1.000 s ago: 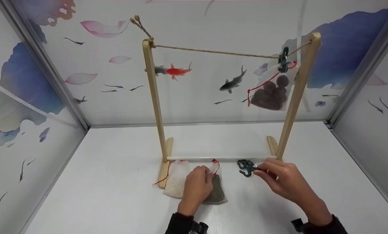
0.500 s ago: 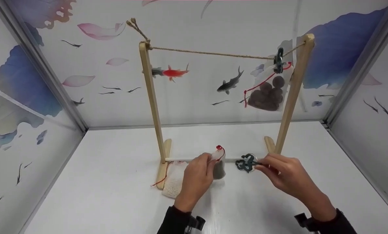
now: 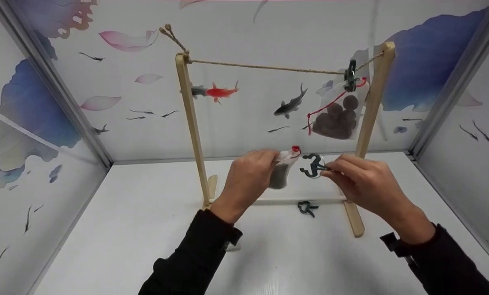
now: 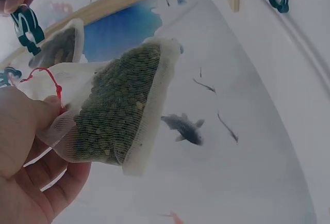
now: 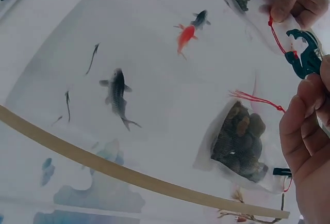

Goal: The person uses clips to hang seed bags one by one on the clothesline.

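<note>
My left hand [image 3: 248,180] pinches a mesh drawstring bag [image 4: 118,105] near its neck, well above the table. Small green-grey grains fill the bag, and a red cord circles its top. To the right, my right hand [image 3: 371,184] squeezes the handles of a dark green spring clip [image 3: 312,166]. The clip's jaws stand apart, facing the bag's neck with a small gap between. Beyond the hands, a bag of round brown lumps [image 3: 338,121] hangs from a twine line [image 3: 264,65], held by another green clip [image 3: 351,76].
A wooden frame [image 3: 193,131] carries the twine between two posts, with a white rod [image 3: 297,201] low across it. Another green clip [image 3: 306,208] lies on the white table [image 3: 285,262]. My left sleeve hides most of a pale bag [image 3: 233,248]. Printed walls enclose the back and sides.
My left hand has lifted the grain-filled bag off the table, up and to the right. My right hand has raised its clip, leaving another clip visible on the table.
</note>
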A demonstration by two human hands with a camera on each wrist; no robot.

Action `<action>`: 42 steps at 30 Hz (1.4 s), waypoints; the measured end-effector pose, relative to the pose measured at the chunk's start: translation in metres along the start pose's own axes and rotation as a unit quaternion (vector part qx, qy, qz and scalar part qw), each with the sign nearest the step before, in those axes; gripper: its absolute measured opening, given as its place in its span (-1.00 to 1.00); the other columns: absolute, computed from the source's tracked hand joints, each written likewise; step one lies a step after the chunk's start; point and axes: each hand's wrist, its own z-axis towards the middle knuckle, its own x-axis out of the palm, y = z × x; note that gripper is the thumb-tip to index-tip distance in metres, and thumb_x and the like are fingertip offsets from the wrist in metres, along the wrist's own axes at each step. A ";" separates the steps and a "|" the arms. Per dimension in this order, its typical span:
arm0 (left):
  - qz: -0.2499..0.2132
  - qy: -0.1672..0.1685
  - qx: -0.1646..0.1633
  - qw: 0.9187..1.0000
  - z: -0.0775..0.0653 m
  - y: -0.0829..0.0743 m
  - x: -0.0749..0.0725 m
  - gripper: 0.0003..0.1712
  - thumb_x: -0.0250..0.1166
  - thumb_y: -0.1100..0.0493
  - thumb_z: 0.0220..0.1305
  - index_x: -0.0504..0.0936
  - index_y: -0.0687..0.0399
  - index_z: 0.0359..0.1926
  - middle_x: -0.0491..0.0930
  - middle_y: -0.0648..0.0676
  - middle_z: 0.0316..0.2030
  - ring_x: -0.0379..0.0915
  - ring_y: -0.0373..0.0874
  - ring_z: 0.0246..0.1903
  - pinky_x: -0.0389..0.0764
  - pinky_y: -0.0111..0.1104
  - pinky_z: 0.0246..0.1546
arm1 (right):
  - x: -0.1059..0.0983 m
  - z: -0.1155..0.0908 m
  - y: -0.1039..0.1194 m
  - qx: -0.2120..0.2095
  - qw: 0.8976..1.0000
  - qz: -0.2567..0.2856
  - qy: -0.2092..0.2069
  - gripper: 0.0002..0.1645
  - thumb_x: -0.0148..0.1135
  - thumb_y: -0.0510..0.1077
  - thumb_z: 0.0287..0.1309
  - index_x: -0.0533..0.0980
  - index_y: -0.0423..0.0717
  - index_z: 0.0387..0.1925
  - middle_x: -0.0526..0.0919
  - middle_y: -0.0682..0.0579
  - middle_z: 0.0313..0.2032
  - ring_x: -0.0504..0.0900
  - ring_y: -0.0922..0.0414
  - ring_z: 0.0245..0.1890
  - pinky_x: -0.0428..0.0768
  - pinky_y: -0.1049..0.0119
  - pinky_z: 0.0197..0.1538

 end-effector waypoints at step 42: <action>0.079 0.003 0.013 0.997 0.121 0.013 -0.046 -0.81 0.16 0.35 0.45 0.70 0.12 -0.10 0.76 0.11 -0.18 0.62 -0.01 -0.37 0.65 -0.25 -0.30 | -0.041 0.123 -0.027 -0.039 0.975 -0.213 0.043 -0.70 0.16 -0.08 0.49 0.59 -0.26 -0.27 0.55 -0.10 -0.46 0.52 -0.03 -0.69 0.44 0.16 -0.68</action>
